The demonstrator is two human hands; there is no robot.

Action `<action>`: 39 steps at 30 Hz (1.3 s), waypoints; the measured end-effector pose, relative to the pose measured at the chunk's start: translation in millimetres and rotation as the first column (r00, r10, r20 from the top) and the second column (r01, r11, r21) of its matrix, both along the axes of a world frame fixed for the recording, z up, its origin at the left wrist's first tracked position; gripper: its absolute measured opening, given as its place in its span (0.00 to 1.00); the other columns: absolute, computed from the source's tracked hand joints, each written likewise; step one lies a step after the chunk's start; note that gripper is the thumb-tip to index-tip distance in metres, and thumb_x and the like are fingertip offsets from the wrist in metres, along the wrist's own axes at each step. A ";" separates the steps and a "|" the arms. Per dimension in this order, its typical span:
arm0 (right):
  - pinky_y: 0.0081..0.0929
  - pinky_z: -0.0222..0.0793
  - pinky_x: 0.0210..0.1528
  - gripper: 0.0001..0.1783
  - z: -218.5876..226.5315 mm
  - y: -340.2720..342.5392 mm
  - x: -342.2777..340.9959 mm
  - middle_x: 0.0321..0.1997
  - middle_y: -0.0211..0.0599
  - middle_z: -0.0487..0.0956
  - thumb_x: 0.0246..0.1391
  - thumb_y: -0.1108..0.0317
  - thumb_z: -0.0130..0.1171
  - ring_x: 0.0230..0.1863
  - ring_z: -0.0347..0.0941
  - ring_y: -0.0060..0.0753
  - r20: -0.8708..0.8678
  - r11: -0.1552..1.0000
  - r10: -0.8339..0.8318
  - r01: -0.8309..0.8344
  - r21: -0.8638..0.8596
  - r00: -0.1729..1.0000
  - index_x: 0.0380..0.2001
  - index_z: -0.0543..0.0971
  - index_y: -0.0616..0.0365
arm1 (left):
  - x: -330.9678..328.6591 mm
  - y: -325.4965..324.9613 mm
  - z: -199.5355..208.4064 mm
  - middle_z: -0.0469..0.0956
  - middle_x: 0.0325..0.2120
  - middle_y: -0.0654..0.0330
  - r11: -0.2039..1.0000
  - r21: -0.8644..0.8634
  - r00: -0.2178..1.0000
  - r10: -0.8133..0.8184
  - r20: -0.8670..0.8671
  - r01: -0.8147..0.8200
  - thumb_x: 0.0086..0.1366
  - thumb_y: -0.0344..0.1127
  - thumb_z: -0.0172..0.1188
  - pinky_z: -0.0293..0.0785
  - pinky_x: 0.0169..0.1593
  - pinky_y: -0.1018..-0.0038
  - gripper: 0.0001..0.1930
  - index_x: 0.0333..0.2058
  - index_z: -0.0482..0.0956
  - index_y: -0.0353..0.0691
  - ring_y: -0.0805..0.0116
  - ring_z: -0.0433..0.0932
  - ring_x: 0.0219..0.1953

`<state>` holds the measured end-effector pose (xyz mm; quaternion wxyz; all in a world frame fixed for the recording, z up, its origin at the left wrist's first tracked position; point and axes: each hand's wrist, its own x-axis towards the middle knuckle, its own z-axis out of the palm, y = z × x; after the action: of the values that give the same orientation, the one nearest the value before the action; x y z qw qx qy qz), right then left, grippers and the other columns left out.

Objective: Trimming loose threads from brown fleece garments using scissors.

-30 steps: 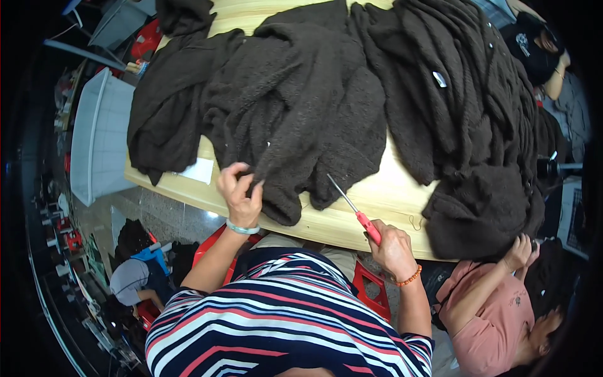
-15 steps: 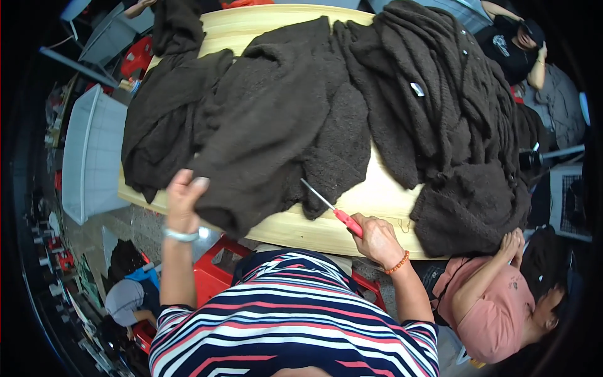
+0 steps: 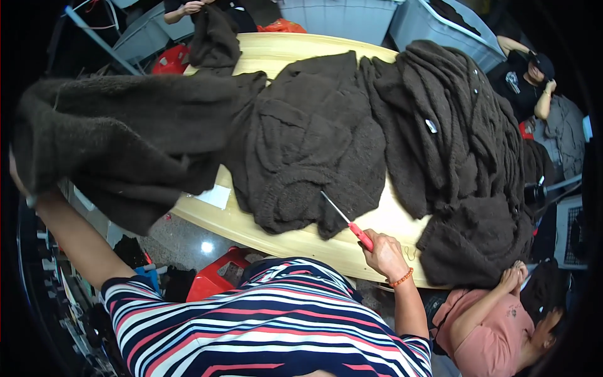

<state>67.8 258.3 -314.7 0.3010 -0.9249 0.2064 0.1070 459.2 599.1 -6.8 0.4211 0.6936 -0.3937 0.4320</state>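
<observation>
My left hand [image 3: 17, 176] is stretched far to the left and grips a dark brown knit garment [image 3: 132, 132], holding it up off the table's left end. Cloth covers most of those fingers. My right hand [image 3: 384, 256] is closed around a red-handled tool [image 3: 360, 237] with a thin, straight metal shaft. The shaft's tip lies against a second dark brown knit garment [image 3: 301, 144], spread in the middle of the table with its ribbed edge toward me. I cannot tell the tool's exact kind.
A large heap of dark brown knitwear [image 3: 465, 138] covers the right side of the pale wooden table [image 3: 301, 250]. A white sheet [image 3: 217, 196] lies near the left edge. Co-workers sit at the right and far side. A red stool [image 3: 217, 276] stands beside me; grey bins [image 3: 339, 22] stand beyond.
My left hand has taken hold of the left garment and swung it up and leftward, uncovering the white sheet. My right hand still holds the tool by the middle garment. The view has shifted.
</observation>
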 end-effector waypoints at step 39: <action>0.49 0.72 0.38 0.10 -42.0 -61.5 -95.5 0.26 0.55 0.78 0.55 0.65 0.56 0.33 0.77 0.59 -0.064 0.881 -0.473 0.472 -0.027 0.879 0.39 0.76 0.56 | -103.2 -191.9 -301.2 0.79 0.32 0.56 0.851 0.358 0.830 -0.148 -0.538 0.384 0.50 0.15 0.56 0.75 0.42 0.74 0.15 0.37 0.78 0.33 0.64 0.80 0.35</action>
<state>-27.7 196.8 -356.7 0.3060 -0.8439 0.4364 0.0611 356.0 407.2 -308.0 0.3917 0.7946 -0.4582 0.0726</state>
